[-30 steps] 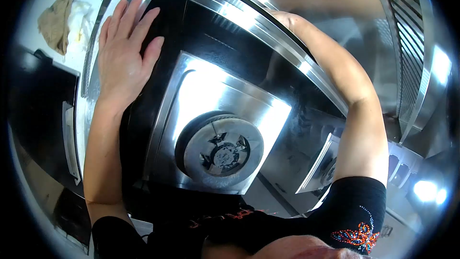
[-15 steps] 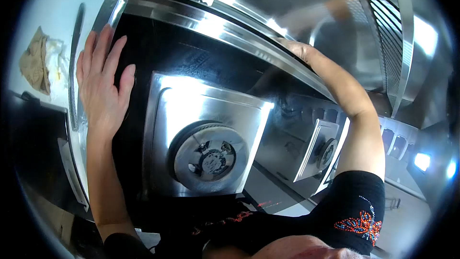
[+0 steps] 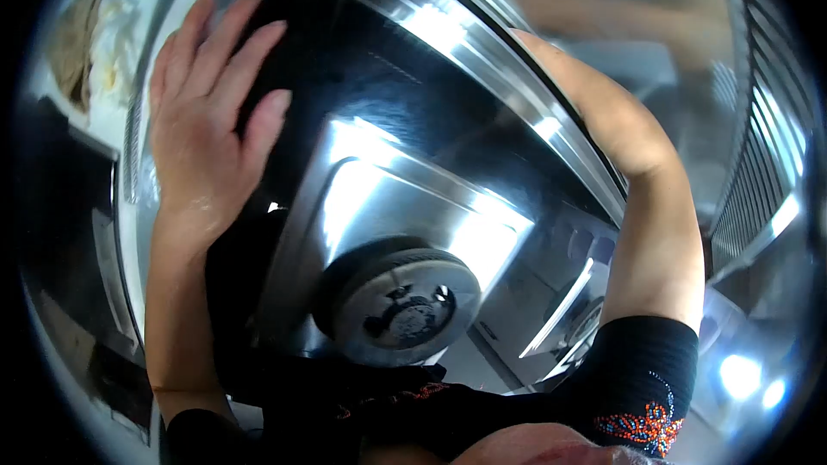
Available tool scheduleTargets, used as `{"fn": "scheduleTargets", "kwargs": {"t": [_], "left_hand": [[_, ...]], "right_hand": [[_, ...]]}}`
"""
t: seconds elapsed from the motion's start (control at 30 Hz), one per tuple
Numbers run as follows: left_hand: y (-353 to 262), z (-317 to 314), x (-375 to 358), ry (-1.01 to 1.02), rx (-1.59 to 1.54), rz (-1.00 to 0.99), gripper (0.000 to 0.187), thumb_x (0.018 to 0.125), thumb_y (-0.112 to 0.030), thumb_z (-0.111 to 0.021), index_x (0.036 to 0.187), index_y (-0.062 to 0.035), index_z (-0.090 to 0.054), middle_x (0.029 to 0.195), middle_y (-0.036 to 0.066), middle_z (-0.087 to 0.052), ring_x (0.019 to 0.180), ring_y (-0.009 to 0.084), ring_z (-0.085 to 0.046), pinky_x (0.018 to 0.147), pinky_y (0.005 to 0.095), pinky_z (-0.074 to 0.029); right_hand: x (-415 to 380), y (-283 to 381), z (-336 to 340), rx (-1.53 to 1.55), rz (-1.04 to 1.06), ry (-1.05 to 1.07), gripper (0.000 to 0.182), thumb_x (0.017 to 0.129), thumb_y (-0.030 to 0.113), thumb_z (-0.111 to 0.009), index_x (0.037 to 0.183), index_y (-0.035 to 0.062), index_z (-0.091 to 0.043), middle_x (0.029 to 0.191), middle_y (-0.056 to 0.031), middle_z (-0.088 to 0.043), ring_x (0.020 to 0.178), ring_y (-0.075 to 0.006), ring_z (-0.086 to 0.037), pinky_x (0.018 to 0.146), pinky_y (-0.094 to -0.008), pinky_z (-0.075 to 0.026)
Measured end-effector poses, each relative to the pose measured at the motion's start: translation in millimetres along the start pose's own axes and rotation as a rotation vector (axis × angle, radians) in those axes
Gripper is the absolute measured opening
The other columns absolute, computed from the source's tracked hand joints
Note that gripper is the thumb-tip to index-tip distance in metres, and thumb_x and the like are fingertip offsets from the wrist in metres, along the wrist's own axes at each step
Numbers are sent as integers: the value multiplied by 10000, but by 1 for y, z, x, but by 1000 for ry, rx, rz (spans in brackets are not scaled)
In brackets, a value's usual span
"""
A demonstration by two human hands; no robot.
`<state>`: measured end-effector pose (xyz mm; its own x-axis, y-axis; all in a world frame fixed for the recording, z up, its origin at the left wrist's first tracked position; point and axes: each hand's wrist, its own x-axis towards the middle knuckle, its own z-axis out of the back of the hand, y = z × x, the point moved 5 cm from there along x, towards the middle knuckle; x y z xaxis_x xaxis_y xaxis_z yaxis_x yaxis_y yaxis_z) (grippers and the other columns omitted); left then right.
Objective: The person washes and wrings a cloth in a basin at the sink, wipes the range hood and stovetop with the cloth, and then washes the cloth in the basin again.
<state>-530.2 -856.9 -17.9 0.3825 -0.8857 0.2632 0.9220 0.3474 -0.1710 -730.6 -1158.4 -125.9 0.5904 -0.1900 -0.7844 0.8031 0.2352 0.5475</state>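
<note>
My left hand is stretched out with fingers apart, lying over the left edge of a black glass surface beside the white countertop. Nothing is held in it. My right arm bends over a shiny metal rim. Only the back part of my right hand shows at that rim; its fingers are hidden behind it, and whether they hold anything cannot be seen. Below and between the arms is a burner on a square steel plate.
A crumpled brown-and-white cloth or paper lies on the counter at the far left. Beyond the rim is a polished metal interior with a blurred reflection. A slatted metal panel stands at the right.
The view has tilted and shifted, so the burner and rim sit differently. My right hand has gone further behind the rim, showing less of itself. My left hand stays spread at the edge.
</note>
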Motion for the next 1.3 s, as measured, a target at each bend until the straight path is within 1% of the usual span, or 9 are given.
{"fn": "scheduleTargets", "kwargs": {"t": [0.03, 0.07, 0.2, 0.3, 0.5, 0.73, 0.83, 1.0, 1.3], "left_hand": [[1, -1, -1, 4, -11, 5, 386, 768, -215, -567, 1144, -134, -526, 1274, 45, -421, 1228, 257, -304, 1012, 419, -217], [2, -1, -2, 59, -4, -10, 426, 781, -198, -550, 1193, -123, -468, 1308, 60, -375, 1254, 254, -260, 1030, 414, -210], [3, 1, -2, 43, -55, -64, 419, 787, -213, -548, 1187, -115, -468, 1309, 72, -366, 1251, 258, -263, 1011, 404, -238], [19, -13, -6, -145, 80, -323, 407, 788, -212, -545, 1177, -115, -477, 1296, 77, -383, 1243, 258, -277, 1005, 410, -246], [18, -16, -7, -171, 66, -283, 407, 786, -217, -543, 1175, -120, -479, 1283, 79, -398, 1233, 263, -294, 998, 414, -252], [18, -12, -2, -172, 54, -368, 408, 775, -208, -550, 1168, -123, -483, 1275, 73, -404, 1214, 266, -316, 982, 409, -273], [16, -14, 3, -241, 118, -418, 415, 765, -197, -559, 1167, -121, -486, 1275, 75, -404, 1213, 268, -316, 981, 411, -275], [-3, 2, 6, 73, -13, -56, 394, 761, -178, -561, 1147, -117, -507, 1288, 66, -399, 1226, 276, -303, 996, 425, -252], [0, 6, 3, 76, -91, -64, 384, 784, -207, -558, 1157, -125, -508, 1301, 60, -391, 1249, 262, -275, 1008, 428, -236]], "right_hand": [[-13, -13, 7, -3, -39, -8, 472, 854, 233, -510, 1275, 83, -357, 1195, -86, -457, 1030, -160, -475, 863, -258, -413], [-29, -25, 15, -13, -84, -18, 473, 854, 237, -509, 1275, 83, -357, 1196, -87, -457, 1032, -161, -474, 865, -259, -411], [-61, -46, 25, -35, -199, -46, 479, 853, 252, -505, 1275, 83, -356, 1198, -92, -456, 1040, -166, -468, 873, -266, -404], [-65, -49, 30, -43, -215, -56, 483, 852, 264, -502, 1275, 83, -356, 1199, -95, -454, 1046, -170, -465, 880, -271, -399], [-63, -56, 26, -43, -229, -54, 492, 850, 287, -496, 1275, 82, -356, 1202, -103, -452, 1058, -177, -457, 892, -281, -389], [-79, -61, 27, -51, -239, -66, 505, 847, 314, -489, 1275, 82, -355, 1205, -111, -450, 1072, -186, -448, 907, -293, -377], [-88, -67, 25, -48, -246, -74, 510, 846, 325, -486, 1275, 82, -355, 1206, -115, -449, 1079, -189, -444, 913, -298, -372], [-89, -72, 28, -40, -243, -82, 520, 845, 345, -481, 1275, 82, -354, 1208, -121, -447, 1089, -195, -437, 924, -306, -363], [-91, -68, 31, -52, -245, -82, 539, 842, 379, -472, 1275, 81, -353, 1212, -132, -444, 1107, -206, -426, 942, -321, -348]]}}
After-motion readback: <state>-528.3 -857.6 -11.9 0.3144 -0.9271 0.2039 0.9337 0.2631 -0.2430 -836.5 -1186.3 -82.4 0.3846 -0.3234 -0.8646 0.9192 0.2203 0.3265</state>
